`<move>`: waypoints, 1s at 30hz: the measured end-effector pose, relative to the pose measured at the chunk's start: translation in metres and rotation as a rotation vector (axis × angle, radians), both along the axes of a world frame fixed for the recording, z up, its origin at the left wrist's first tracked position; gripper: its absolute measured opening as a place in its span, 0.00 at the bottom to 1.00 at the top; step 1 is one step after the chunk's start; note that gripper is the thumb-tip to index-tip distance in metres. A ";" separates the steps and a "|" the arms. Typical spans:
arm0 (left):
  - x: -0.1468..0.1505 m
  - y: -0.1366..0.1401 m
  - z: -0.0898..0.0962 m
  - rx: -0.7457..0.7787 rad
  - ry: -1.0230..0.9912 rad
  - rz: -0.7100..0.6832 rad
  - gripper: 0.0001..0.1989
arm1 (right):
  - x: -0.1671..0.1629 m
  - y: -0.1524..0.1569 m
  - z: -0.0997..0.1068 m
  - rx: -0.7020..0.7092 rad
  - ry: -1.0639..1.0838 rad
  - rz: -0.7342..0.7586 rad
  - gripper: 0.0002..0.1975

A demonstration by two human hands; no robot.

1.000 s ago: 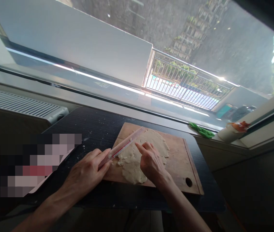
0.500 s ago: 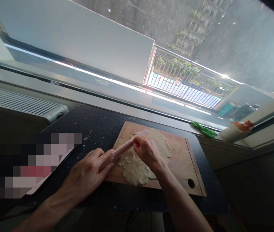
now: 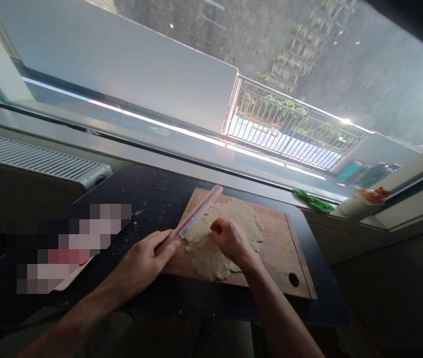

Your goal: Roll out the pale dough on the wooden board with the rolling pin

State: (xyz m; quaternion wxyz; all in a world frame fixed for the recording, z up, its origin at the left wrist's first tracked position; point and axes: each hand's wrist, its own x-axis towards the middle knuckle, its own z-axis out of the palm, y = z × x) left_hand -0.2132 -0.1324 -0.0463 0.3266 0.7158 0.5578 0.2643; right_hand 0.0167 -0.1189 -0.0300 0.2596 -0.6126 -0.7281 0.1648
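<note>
My left hand (image 3: 146, 261) is closed round the near end of a pinkish rolling pin (image 3: 201, 210) with a printed label on its side. The pin is tilted, its far end pointing toward the window over the left part of a wooden cutting board (image 3: 280, 248). On the board lies a flattened, uneven sheet of pale dough (image 3: 246, 214) with ragged edges. Over the middle of the dough is my right hand (image 3: 234, 242), apart from the pin, with fingers curled together. Whatever those fingers hold, if anything, is hidden.
The board rests on a dark table (image 3: 147, 186) specked with white bits. A blurred-out item (image 3: 73, 258) lies at the left. On the windowsill are a green cloth-like bundle (image 3: 313, 201) and a white container (image 3: 360, 206). A radiator (image 3: 47, 159) stands left.
My right hand has come away from the rolling pin and sits slightly lower over the dough. The pin has swung steeper, so its label shows. My left hand keeps its grip.
</note>
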 end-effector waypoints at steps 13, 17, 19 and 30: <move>0.022 0.009 0.018 0.339 0.282 -0.106 0.22 | 0.003 -0.005 0.007 -0.251 0.553 -0.021 0.15; 0.013 0.027 0.034 0.405 0.463 -0.243 0.18 | 0.036 0.007 0.027 0.248 0.073 -0.166 0.13; 0.016 0.030 0.034 0.434 0.477 -0.364 0.16 | 0.046 0.012 0.029 0.311 -0.065 -0.138 0.13; 0.063 0.054 -0.002 0.504 0.534 -0.203 0.24 | 0.030 0.001 -0.011 0.017 -0.307 -0.206 0.24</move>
